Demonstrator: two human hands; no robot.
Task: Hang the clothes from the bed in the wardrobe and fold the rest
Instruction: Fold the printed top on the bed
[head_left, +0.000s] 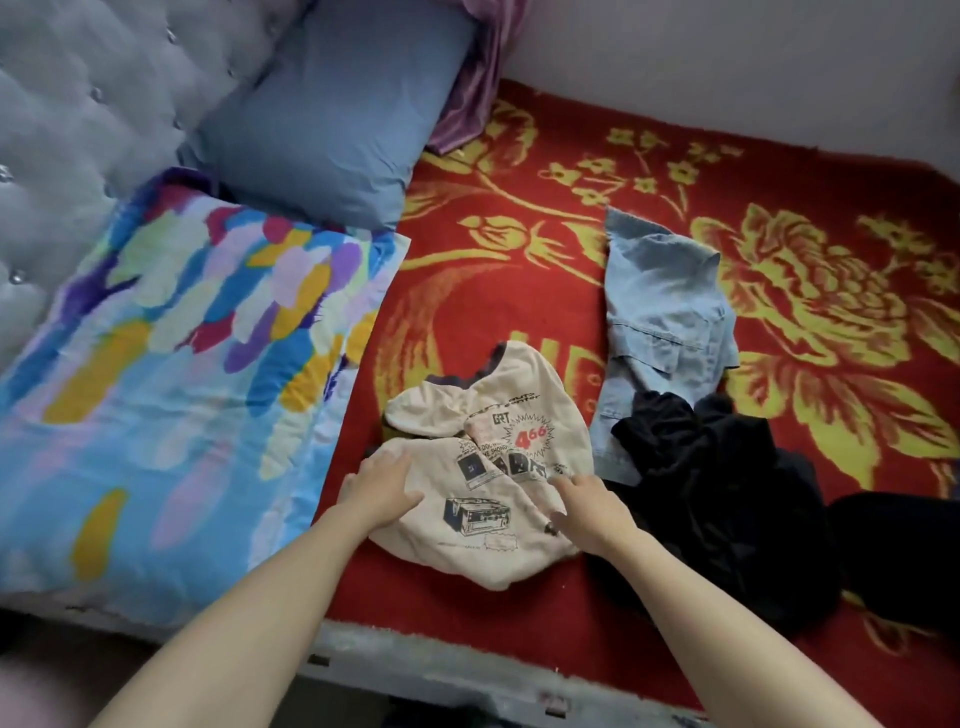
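Note:
A crumpled cream T-shirt (488, 457) with dark and red prints lies on the red bed cover near the front edge. My left hand (382, 488) rests flat on its left side with fingers spread. My right hand (592, 506) touches its right side, fingers loosely bent over the cloth. To the right lies a light blue denim garment (660, 322), and a black garment (722, 499) sits in a heap partly over the denim's lower end.
The red bed cover (519, 291) has yellow flowers. A multicoloured folded quilt (176, 364) and a blue pillow (332, 114) lie at the left against a grey tufted headboard (78, 104). A purple cloth (478, 78) hangs at the back. The bed's front edge (441, 670) is below my arms.

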